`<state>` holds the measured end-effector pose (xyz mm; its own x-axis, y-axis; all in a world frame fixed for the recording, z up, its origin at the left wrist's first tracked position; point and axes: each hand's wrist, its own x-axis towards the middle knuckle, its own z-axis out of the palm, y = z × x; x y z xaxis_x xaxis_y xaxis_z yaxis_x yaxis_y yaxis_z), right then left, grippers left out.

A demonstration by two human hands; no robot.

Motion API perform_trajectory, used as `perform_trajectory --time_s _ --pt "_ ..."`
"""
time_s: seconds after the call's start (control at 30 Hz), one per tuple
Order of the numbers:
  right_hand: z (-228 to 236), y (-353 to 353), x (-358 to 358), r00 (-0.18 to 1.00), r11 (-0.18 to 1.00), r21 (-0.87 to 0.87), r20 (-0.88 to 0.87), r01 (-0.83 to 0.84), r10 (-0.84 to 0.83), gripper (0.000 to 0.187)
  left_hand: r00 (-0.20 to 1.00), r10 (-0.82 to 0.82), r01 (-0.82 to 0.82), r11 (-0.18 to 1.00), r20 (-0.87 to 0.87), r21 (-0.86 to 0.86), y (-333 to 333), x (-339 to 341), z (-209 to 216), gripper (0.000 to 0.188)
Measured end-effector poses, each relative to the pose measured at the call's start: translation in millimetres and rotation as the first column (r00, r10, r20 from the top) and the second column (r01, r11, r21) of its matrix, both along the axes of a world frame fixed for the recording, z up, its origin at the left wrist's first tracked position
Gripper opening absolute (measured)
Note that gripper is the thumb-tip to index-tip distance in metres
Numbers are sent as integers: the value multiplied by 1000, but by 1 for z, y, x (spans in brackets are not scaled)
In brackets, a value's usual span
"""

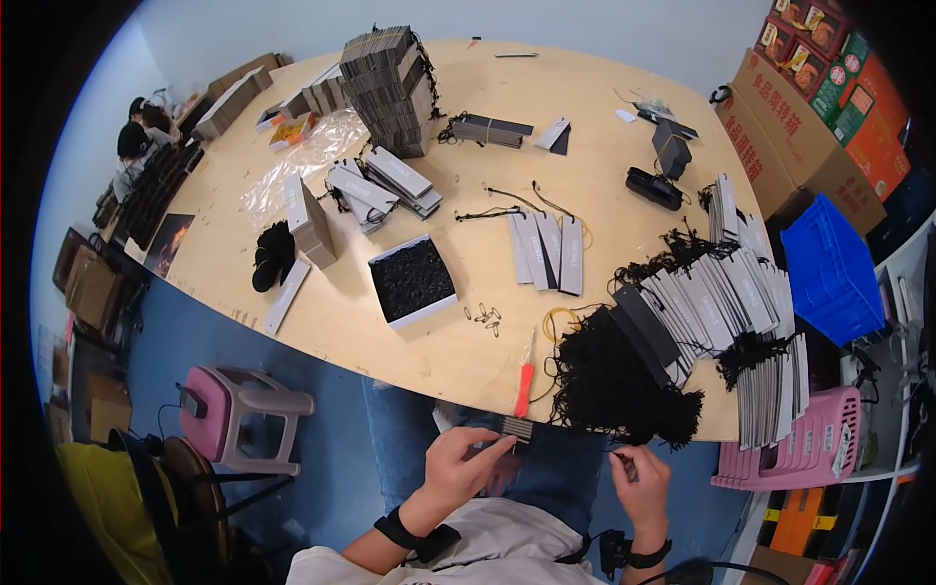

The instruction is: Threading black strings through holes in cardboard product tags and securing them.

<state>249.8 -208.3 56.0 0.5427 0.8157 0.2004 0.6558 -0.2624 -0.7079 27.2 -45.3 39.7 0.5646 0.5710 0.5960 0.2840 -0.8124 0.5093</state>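
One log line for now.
left hand: at grey stack, grip unclear | right hand: curled, contents unclear | nearby: red-handled tool, black cords

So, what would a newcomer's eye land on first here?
Probably the tall stack of grey tags toward the far side of the table, left of centre. Then the bushy black cord heap at the near edge, just beyond the right hand, and the bright blue crate off to the right.
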Motion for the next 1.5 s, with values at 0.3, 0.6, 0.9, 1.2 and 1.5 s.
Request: perform_trajectory --time_s 0.3,0.6,0.9,1.2,1.5 --pt "-4 -1 -1 1000 1000 -6 -29 11 -11 10 999 -31 31 1000 14 -5 5 2 -1 36" --pt "-4 -2 -1 998 1000 -5 -62 11 -11 10 999 -34 36 997 29 -64 3 3 -4 33" --pt "-8 -2 -1 998 1000 -11 -66 8 -9 10 999 -33 32 991 -8 -133 1 6 -5 26" --pt "-10 0 -1 996 999 38 -85 21 -18 7 991 -122 88 914 -62 -395 -1 -1 2 21" --pt "-1 18 -27 975 986 166 -223 31 7 11 933 -359 311 782 17 -541 -9 -13 -6 18"
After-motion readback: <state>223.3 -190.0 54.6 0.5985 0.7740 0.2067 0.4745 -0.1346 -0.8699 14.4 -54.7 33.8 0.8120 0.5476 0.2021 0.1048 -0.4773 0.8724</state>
